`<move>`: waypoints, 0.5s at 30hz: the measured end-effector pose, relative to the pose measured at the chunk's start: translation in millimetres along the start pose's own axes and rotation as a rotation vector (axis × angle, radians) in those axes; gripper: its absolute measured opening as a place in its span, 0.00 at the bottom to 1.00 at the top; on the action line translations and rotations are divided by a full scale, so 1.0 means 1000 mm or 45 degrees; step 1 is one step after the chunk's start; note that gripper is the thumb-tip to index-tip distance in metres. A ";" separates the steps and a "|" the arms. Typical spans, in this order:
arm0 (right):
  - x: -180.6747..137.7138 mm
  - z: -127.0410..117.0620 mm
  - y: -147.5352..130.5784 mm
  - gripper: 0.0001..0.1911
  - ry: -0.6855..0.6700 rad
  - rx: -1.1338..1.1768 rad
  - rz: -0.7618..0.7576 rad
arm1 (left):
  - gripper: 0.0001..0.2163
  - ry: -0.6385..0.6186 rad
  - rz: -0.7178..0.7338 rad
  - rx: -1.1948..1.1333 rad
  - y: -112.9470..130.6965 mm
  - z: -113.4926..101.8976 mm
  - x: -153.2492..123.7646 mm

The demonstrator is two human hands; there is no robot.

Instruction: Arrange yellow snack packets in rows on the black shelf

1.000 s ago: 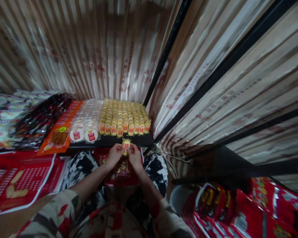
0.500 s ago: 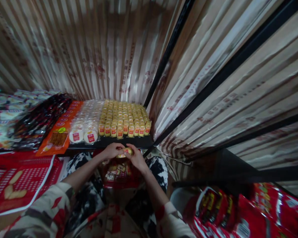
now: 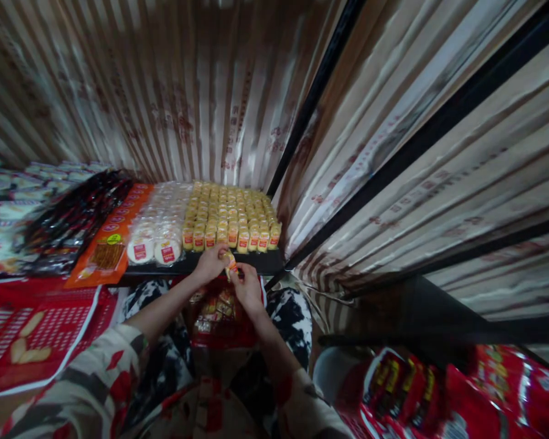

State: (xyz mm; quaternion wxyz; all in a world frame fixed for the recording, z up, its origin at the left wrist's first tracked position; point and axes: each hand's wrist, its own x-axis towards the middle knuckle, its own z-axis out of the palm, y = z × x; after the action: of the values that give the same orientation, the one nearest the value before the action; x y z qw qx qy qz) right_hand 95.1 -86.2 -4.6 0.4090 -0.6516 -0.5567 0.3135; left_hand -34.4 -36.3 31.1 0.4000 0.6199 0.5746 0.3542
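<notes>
Between my two hands is a small yellow wrapped snack [image 3: 230,264] with a red and white label. My left hand [image 3: 211,263] pinches its upper end, and my right hand [image 3: 247,284] grips its lower end. The snack stands tilted just in front of the shelf edge. Right behind it on the black shelf [image 3: 187,266] are tight rows of matching yellow snacks [image 3: 231,213], their front ones showing red labels. Below my hands, a red container [image 3: 224,339] between my knees holds more small wrapped snacks [image 3: 217,308].
Round white crackers in clear wrap [image 3: 154,228], an orange snack bag [image 3: 105,247] and dark packets [image 3: 75,219] line the shelf leftward. A red basket [image 3: 73,360] lies at lower left. Red packages [image 3: 402,390] fill the lower right. Black metal bars [image 3: 375,183] cross before the striped curtain [image 3: 201,91].
The snack has turned from lying sideways to a steeper tilt and moved slightly up toward the shelf. My left hand has risen; my right hand has shifted its hold lower on it.
</notes>
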 end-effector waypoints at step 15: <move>0.040 0.016 -0.006 0.21 0.307 -0.264 -0.259 | 0.14 0.238 0.193 0.374 0.001 0.013 0.015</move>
State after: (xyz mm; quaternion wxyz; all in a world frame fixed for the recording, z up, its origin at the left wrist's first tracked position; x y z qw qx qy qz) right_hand 85.8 -43.8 -5.0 0.4329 -0.6634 -0.5960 0.1311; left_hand -20.8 -22.7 25.8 0.2221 0.6775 0.6066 0.3517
